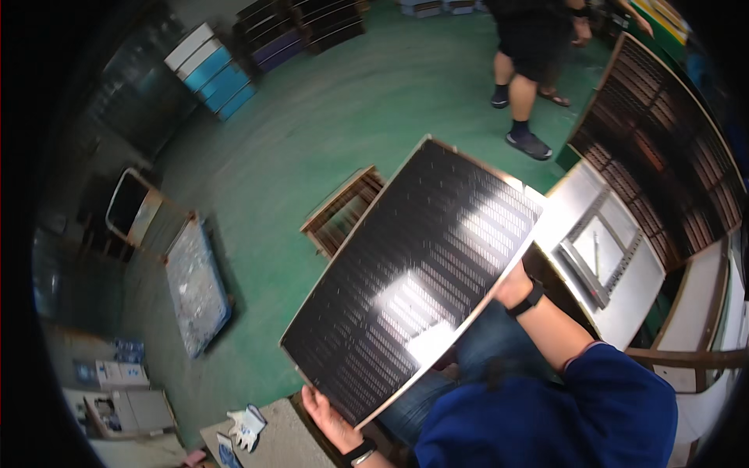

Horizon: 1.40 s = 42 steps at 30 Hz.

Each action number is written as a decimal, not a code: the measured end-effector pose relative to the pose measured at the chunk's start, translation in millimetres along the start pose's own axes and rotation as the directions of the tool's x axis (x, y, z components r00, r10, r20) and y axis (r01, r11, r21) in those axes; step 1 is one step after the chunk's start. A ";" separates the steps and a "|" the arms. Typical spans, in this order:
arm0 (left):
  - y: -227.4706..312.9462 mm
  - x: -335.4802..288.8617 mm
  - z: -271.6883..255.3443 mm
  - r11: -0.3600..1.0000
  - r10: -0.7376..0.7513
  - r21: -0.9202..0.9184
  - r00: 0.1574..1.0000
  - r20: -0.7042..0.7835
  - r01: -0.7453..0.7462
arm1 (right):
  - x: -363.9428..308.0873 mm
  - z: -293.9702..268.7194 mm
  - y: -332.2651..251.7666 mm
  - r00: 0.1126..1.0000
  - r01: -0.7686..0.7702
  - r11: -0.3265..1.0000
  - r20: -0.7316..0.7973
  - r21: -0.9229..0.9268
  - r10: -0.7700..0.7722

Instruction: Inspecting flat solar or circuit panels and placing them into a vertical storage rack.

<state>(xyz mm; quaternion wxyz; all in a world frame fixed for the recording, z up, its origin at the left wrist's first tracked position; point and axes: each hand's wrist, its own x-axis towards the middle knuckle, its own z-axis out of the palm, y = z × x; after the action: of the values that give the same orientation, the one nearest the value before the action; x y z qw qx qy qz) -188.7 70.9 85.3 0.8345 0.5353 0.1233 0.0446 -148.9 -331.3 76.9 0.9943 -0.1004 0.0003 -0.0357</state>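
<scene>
A large, dark rectangular panel [390, 265] with rows of small pale marks and a thin light frame is held tilted in front of my body. Bright glare lies across its middle and right side. My left hand [329, 417] grips the edge at its near left corner, fingers along the frame. At the near right edge my right hand [513, 285] holds the frame, its fingers partly hidden beneath the panel. Right of it, a white worktable [636, 300] carries a grey metal frame [585, 269] with a thin pen-like stick on it.
A similar dark panel [663, 148] leans upright behind the worktable. A slatted wooden stand [343, 207] is on the green floor beyond my panel. A cart [195, 288] stands left. White gloves [248, 427] lie on a grey surface. Another person [527, 86] stands at far right.
</scene>
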 end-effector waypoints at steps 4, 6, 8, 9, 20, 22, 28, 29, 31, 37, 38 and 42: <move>-27.7 2.6 61.4 0.980 -0.077 -0.188 0.996 -0.051 0.066 | -32.9 64.6 77.3 0.966 -0.239 0.952 0.051 -0.190 0.253; -47.5 -3.3 72.3 0.945 -0.187 -0.246 0.973 0.133 0.216 | -35.9 62.5 108.0 0.998 0.029 0.766 -0.027 -0.642 -0.060; -58.5 -6.8 81.8 0.926 -0.324 -0.101 0.905 0.277 0.363 | -10.3 47.6 104.4 0.925 0.167 0.548 -0.063 -0.819 -0.375; -62.9 -2.5 82.1 0.939 -0.338 0.024 0.905 0.258 0.344 | 4.1 44.5 96.1 0.924 0.152 0.515 -0.064 -0.844 -0.378; -96.4 53.9 31.2 0.183 0.185 0.955 0.963 0.198 -0.232 | 114.2 -70.8 111.2 0.942 0.017 -0.255 0.101 -0.967 -0.320; -95.5 60.3 33.0 0.186 0.186 0.956 0.963 0.194 -0.228 | 125.0 -99.1 127.1 0.959 -0.012 -0.265 0.064 -0.964 -0.276; -96.1 69.1 35.4 0.202 0.177 0.959 0.970 0.166 -0.201 | 137.6 -142.7 138.8 0.969 0.014 -0.383 0.107 -0.924 -0.221; -96.2 69.7 35.3 0.215 0.176 0.958 0.972 0.155 -0.192 | 140.0 -143.7 138.9 0.974 -0.002 -0.381 0.085 -0.924 -0.212; -97.9 68.0 34.4 0.210 0.172 0.960 0.974 0.150 -0.185 | 142.7 -145.6 137.9 0.978 0.000 -0.401 0.083 -0.916 -0.191; -94.3 71.7 41.2 0.188 0.183 0.962 0.969 0.164 -0.198 | 163.3 -153.2 138.0 0.982 0.032 -0.424 0.107 -0.905 -0.153; -94.2 71.5 40.9 0.187 0.179 0.963 0.970 0.162 -0.195 | 166.0 -155.5 140.7 0.984 0.006 -0.431 0.081 -0.902 -0.157; -94.7 71.6 37.2 0.181 0.170 0.968 0.975 0.145 -0.176 | 178.0 -154.5 159.0 0.992 -0.095 -0.495 -0.043 -0.864 -0.117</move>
<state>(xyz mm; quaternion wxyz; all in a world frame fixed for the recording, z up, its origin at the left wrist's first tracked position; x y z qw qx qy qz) -115.6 12.8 3.1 0.2992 0.9510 0.0606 0.0490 38.7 -219.4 -105.1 0.4088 -0.9075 0.0909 -0.0343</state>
